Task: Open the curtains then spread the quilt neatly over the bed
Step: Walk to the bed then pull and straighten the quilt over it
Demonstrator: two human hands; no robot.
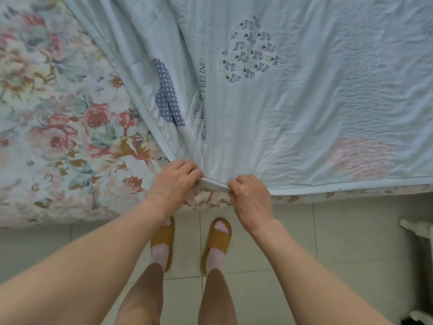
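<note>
I look down on the quilt [293,90], which lies over the right part of the bed. It is pale blue and thin, with a narrow piped hem. Printed on it I see a navy patch with white dots, a heart-shaped cluster of small dark flowers, a faint pink patch low on the right, and a line of dark lettering running along a fold. Its left edge runs on a slant from the top of the view down to my hands, and the cloth there is gathered into long folds that fan out from the corner. Further right it lies flatter, with fine ripples, and its hem follows the near edge of the bed.

My left hand [173,181] grips the bunched corner of the quilt, fingers curled over the hem. My right hand [248,195], just beside it, pinches the same hem, and a short stretch of the edge is pulled taut between the two.

Left of the quilt the flowered sheet [58,113] is uncovered. Below, my feet in mustard slippers [216,242] stand on the pale tiled floor [328,242].
</note>
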